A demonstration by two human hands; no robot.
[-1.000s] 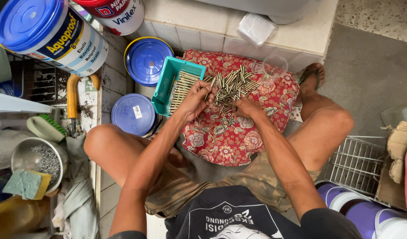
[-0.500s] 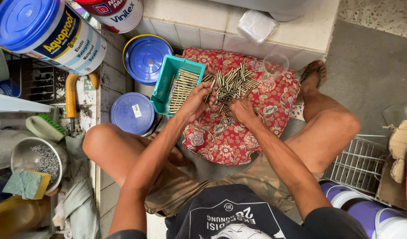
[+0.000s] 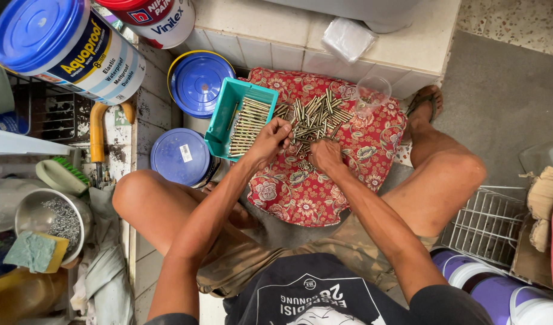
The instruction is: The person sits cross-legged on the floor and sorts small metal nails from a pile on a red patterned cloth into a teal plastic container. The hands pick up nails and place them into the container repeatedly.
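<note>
Both hands [image 3: 300, 147] on bolts [image 3: 315, 117] (loose pile)

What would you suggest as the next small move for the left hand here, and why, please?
Probably carry the left hand sideways to the teal tray and lay its bolt beside the aligned row. The hand sits at the edge of the loose bolt pile, right by the tray, where the bolts lie sorted parallel.

Shiny metal bolts [image 3: 315, 117], matt floral cloth [image 3: 306, 192], teal plastic tray [image 3: 225, 117]
</note>
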